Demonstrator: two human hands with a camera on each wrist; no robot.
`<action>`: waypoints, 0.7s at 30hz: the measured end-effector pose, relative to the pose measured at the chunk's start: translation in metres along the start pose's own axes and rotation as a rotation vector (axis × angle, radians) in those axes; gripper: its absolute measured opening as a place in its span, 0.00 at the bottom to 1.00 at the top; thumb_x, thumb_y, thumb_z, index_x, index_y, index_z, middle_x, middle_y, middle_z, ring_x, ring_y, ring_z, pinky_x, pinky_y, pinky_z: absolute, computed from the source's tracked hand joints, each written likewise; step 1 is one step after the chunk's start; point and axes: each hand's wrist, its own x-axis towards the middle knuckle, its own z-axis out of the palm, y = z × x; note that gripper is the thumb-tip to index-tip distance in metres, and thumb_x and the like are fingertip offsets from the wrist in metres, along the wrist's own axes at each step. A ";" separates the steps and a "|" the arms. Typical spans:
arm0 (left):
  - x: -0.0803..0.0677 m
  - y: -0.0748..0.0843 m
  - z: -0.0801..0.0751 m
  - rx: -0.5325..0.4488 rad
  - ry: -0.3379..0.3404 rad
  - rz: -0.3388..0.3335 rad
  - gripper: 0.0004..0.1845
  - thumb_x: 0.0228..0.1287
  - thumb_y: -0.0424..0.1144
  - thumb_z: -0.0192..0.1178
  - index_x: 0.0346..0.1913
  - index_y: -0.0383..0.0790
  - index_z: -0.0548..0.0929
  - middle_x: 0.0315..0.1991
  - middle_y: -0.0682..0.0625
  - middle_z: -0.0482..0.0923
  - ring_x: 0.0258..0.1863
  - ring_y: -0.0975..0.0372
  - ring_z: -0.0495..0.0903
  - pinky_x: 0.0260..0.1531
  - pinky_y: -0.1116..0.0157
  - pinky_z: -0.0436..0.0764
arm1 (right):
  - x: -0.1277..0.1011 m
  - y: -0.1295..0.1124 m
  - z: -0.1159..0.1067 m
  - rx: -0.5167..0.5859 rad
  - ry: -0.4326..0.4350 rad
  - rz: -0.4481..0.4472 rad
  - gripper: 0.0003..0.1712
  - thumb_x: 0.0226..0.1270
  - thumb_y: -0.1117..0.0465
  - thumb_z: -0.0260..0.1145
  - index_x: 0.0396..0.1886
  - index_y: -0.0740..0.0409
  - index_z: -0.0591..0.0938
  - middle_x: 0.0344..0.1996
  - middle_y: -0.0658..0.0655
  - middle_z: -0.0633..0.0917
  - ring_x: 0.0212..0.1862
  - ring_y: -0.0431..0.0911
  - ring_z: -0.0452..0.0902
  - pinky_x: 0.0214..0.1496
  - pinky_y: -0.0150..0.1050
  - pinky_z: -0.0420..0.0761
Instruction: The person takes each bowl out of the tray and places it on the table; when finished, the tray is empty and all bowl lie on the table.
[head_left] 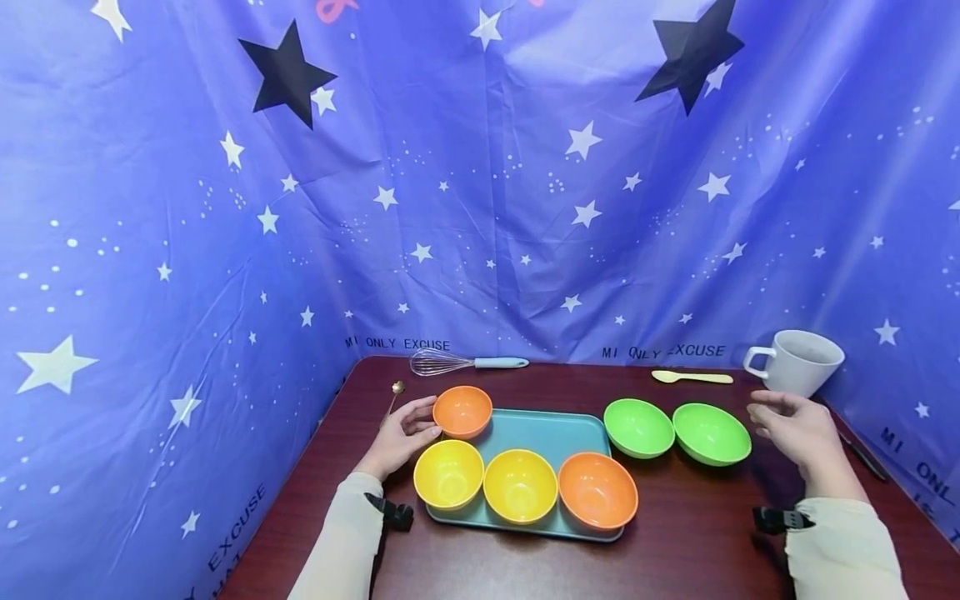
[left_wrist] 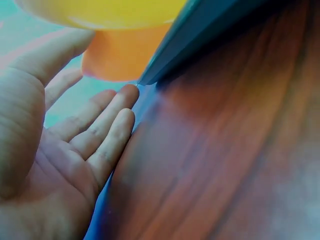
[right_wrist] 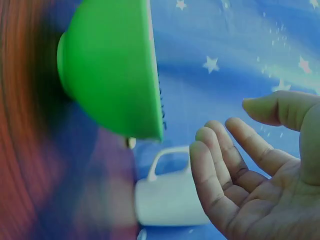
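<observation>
My left hand point(head_left: 402, 433) lies open beside the orange bowl point(head_left: 462, 410) at the back left corner of the teal tray point(head_left: 551, 429), fingertips close to its rim. In the left wrist view the open palm point(left_wrist: 60, 165) faces that orange bowl point(left_wrist: 120, 55), with a yellow bowl point(left_wrist: 105, 12) above it. Two yellow bowls point(head_left: 448, 473) point(head_left: 520, 484) and another orange bowl point(head_left: 597, 490) fill the tray's front. My right hand point(head_left: 795, 425) hovers open, holding nothing, beside the right green bowl point(head_left: 711, 433) and in front of the white mug point(head_left: 798, 360). A second green bowl point(head_left: 638, 427) sits left of it.
A whisk point(head_left: 465, 362), a gold spoon point(head_left: 393, 396) and a pale yellow spoon point(head_left: 692, 377) lie toward the back of the dark wooden table point(head_left: 697, 542). Blue star-patterned cloth point(head_left: 480, 183) walls in the back and both sides. A dark utensil point(head_left: 862, 457) lies at the right edge.
</observation>
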 end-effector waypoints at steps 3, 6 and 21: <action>-0.004 0.003 -0.003 0.015 0.021 -0.035 0.34 0.68 0.40 0.72 0.75 0.43 0.74 0.65 0.41 0.80 0.57 0.49 0.85 0.53 0.61 0.85 | 0.000 -0.011 0.008 -0.026 0.016 -0.027 0.23 0.77 0.59 0.63 0.58 0.77 0.78 0.31 0.40 0.87 0.30 0.31 0.82 0.32 0.30 0.84; -0.010 0.005 -0.008 0.042 0.041 -0.066 0.33 0.69 0.41 0.72 0.74 0.42 0.74 0.65 0.42 0.80 0.58 0.49 0.84 0.55 0.59 0.84 | 0.001 -0.020 0.016 -0.100 0.051 -0.068 0.23 0.76 0.58 0.65 0.58 0.74 0.81 0.33 0.49 0.89 0.31 0.27 0.79 0.32 0.27 0.80; -0.050 0.029 -0.015 0.085 -0.042 -0.037 0.33 0.71 0.39 0.70 0.75 0.39 0.72 0.67 0.40 0.78 0.58 0.50 0.84 0.52 0.65 0.84 | 0.014 -0.062 0.062 -0.026 0.001 -0.143 0.19 0.76 0.61 0.67 0.57 0.70 0.84 0.36 0.51 0.90 0.33 0.31 0.82 0.36 0.29 0.82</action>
